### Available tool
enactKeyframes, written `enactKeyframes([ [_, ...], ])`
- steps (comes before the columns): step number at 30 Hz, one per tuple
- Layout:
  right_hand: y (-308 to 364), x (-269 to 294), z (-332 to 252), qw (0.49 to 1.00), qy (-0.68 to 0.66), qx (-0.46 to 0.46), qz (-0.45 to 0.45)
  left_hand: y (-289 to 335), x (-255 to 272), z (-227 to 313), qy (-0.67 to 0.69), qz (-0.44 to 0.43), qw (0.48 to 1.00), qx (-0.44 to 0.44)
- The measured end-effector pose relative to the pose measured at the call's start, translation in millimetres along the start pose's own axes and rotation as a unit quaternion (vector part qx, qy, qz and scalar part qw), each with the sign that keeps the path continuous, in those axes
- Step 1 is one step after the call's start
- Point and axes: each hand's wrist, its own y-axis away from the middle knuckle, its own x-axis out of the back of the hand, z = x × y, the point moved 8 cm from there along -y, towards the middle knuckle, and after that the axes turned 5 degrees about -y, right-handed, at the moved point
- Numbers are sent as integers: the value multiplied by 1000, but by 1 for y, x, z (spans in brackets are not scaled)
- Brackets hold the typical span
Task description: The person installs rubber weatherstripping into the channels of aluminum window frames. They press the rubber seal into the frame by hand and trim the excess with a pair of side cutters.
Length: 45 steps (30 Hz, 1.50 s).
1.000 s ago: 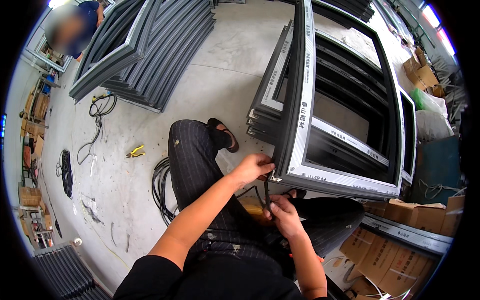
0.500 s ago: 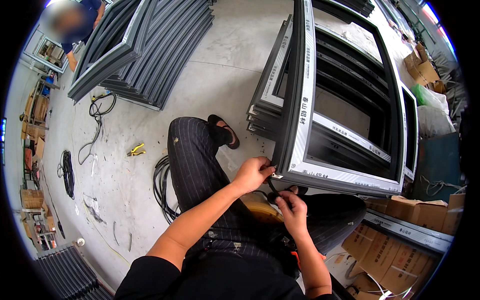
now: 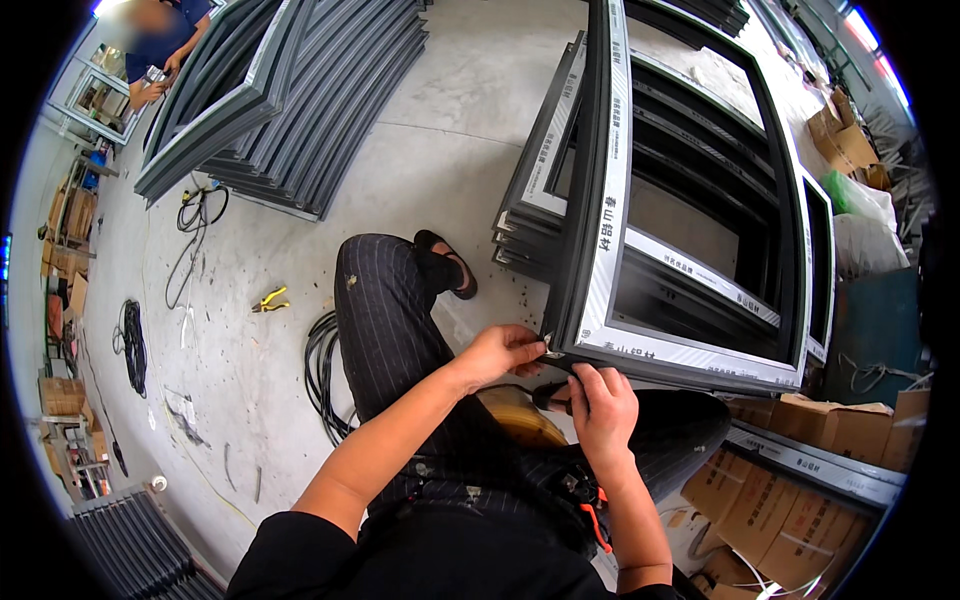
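Observation:
A dark window frame [image 3: 603,240] with printed white protective film lies on top of a stack of similar frames in front of me. At its near left corner my left hand [image 3: 497,356] pinches with thumb and fingers close to the end of a thin black rubber strip [image 3: 556,358]. Just to the right, my right hand [image 3: 603,402] has its fingers curled over this strip, against the frame's near edge. The strip is largely hidden by my fingers and hard to tell from the dark profile.
Yellow-handled pliers [image 3: 270,300] and coiled black strip [image 3: 322,375] lie on the floor to the left. Grey frames [image 3: 330,110] are stacked at the far left, where a person [image 3: 165,45] works. Cardboard boxes [image 3: 770,510] stand at the right. Between my legs is a yellowish round object [image 3: 525,418].
My right hand has moved up to the frame's near edge, and the strip that hung bent between my hands now runs along it. The far person's hands have come together.

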Motion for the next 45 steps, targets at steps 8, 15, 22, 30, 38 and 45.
enactKeyframes([
  [8, 5, -11, 17, 999, 41, 13, 17, 2, -5, -16, -20, -64, 994, -83],
  [15, 9, -14, 18, 998, 56, 25, 21, 4, -10, -18, 32, -4, 998, -46],
  [22, 10, -18, 19, 997, 76, 27, 9, 3, -13, -24, 38, 67, 996, -53],
  [30, 12, -19, 20, 994, 100, 32, 18, 4, -25, -23, 79, 47, 995, -40],
  [38, 11, -25, 18, 988, 148, 35, 15, -2, -20, -26, 117, 36, 990, -64],
  [45, -5, -41, 12, 993, 117, 13, 7, 5, 13, -11, 61, 29, 992, -104],
])
